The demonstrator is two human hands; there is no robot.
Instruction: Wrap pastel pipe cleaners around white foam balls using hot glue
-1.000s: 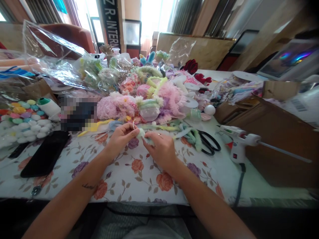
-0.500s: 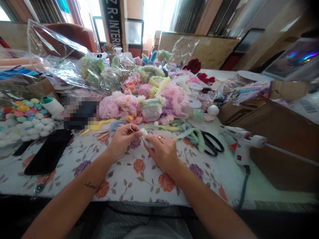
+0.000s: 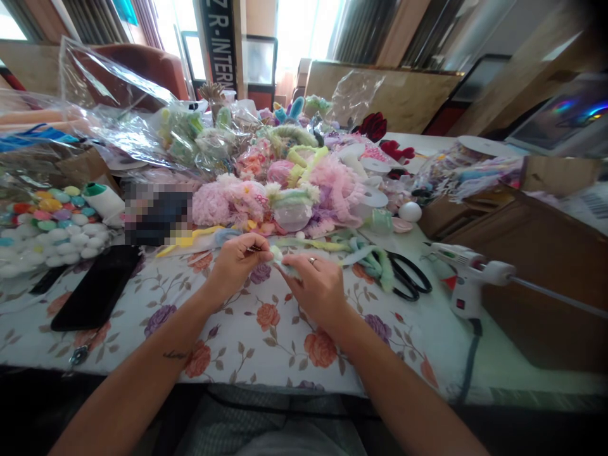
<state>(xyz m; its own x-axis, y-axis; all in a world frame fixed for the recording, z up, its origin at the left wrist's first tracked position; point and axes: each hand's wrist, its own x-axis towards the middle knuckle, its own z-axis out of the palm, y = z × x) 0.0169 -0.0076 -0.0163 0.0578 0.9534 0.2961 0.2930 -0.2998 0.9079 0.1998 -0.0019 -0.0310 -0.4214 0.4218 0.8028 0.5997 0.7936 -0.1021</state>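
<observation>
Over the flowered cloth, my left hand point(image 3: 240, 266) and my right hand point(image 3: 316, 282) meet with fingertips pinched. Between them is a small, fuzzy, pale green piece of chenille stem point(image 3: 275, 253), gripped from both sides and partly covered by the fingers. Its exact shape is too small to make out. Just beyond the fingertips lie loose fuzzy chenille stems point(image 3: 365, 250) in green, pale blue and yellow. Black-handled scissors point(image 3: 411, 278) rest to the right of my right hand, with their blades hidden under the stems.
A white glue gun point(image 3: 468, 272) stands right, its cable running toward the table edge, beside a cardboard box point(image 3: 536, 272). Fluffy pastel craft pieces point(image 3: 256, 196) heap up at the back. On the left are a black phone point(image 3: 95, 288) and a bag of pom-poms point(image 3: 57, 234).
The fingers of my left hand have curled in more at the pale green piece. Both hands stay together around it. The whole view has shifted slightly.
</observation>
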